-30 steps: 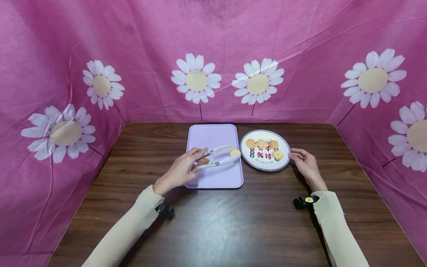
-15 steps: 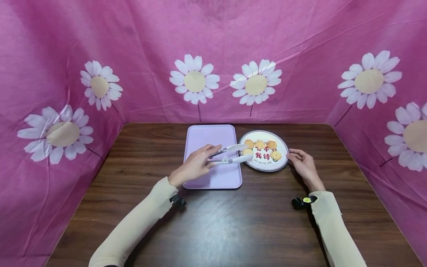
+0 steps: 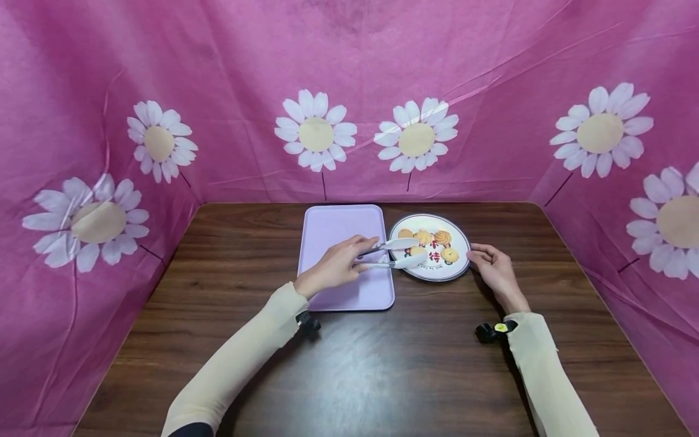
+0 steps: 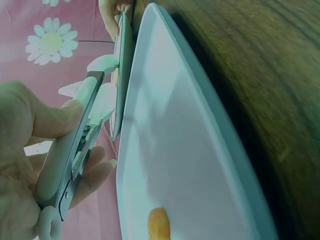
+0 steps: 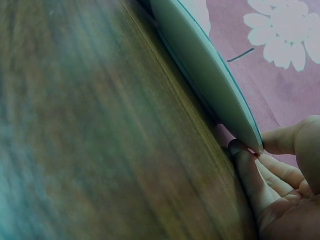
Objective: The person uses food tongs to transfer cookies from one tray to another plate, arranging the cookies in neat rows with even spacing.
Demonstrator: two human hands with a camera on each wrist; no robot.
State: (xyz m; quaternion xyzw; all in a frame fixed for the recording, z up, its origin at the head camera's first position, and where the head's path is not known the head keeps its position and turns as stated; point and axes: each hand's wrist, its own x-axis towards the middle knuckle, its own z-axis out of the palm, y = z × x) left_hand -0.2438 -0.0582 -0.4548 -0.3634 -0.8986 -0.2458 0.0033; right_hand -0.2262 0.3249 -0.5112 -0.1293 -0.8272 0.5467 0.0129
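In the head view my left hand [image 3: 340, 262] grips a pair of tongs [image 3: 377, 264] with pale tips, reaching from above the tray over the plate's left side. A round cookie [image 3: 418, 250] lies between the tips; whether they still squeeze it, I cannot tell. The white oval plate [image 3: 431, 272], with red characters and a dark rim line, carries several more cookies [image 3: 443, 237] along its far and right sides. My right hand [image 3: 498, 273] pinches the plate's right rim, the thumb above and a finger below in the right wrist view.
The lilac tray [image 3: 341, 220] lies left of the plate, its right edge close to it. An orange-brown piece of food [image 4: 159, 224] sits on the tray, hidden behind my left hand in the head view. A pink flowered cloth [image 3: 229, 121] rises behind the wooden table [image 3: 437, 364].
My left hand has moved right, carrying the cookie in the tongs from above the tray to over the plate. The right hand has kept its hold on the rim.
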